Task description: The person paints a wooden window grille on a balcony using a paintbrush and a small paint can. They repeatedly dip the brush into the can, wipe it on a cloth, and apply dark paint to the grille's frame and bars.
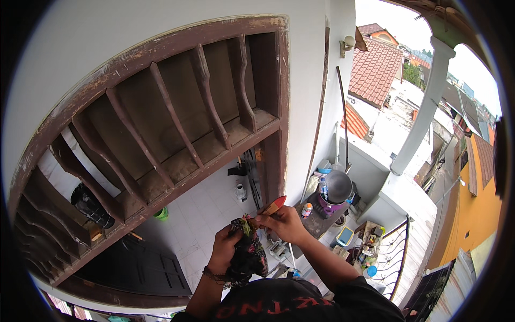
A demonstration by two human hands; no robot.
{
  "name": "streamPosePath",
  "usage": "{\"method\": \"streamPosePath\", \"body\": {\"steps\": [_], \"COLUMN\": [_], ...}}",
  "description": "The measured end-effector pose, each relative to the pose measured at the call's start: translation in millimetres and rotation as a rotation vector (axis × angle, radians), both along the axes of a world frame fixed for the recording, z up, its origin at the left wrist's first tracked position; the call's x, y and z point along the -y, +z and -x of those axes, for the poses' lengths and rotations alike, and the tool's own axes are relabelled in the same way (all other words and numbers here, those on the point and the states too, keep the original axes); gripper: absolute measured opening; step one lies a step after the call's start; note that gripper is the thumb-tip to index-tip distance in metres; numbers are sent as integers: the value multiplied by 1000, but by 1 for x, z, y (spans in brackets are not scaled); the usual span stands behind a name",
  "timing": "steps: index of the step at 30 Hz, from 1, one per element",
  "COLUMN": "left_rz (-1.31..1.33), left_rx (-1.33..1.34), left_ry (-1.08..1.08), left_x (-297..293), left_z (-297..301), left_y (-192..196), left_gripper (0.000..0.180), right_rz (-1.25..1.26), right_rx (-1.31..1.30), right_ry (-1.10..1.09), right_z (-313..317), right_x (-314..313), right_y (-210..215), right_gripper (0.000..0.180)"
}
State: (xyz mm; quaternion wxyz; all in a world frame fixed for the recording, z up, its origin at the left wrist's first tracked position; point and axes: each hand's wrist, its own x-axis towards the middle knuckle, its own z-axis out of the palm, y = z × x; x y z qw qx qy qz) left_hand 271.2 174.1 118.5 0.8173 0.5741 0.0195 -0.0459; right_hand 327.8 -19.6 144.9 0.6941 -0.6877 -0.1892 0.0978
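Note:
At chest height, both of my hands are close together in front of me. My left hand [222, 249] is closed on a bunched dark cloth [249, 260] with a flowery pattern, which hangs down below the fingers. My right hand [287, 225] grips what looks like a paintbrush [273, 205]. Its red and tan wooden handle points up and to the right. The brush's other end meets the cloth and is hidden by fingers and folds.
A peeling brown wooden frame [201, 161] with upright slats spans the left, with a black container [92, 205] between slats. At right, a dark wok [339, 186] and a spray can [306, 210] stand on a low table. Beyond are a metal railing [401, 263] and a white pillar [424, 107].

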Motion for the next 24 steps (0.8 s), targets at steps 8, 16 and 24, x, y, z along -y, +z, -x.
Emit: {"method": "streamPosePath", "body": {"steps": [8,16,24], "left_rz": [205,127,-126], "left_rx": [-74,27,-77], "left_ry": [79,-189,-60], "left_x": [-1,10,21], "left_z": [1,-4,-6], "left_y": [8,26,3], "left_gripper": [33,35,28], "right_rz": [-198,-182,117], "right_rx": [-8,-82,94], "right_ry": [-192,148,-35], "right_z": [-2,-10,-6], "right_x": [14,4,16], "right_y": [10,9,7], "right_gripper": [17,19,21]}}
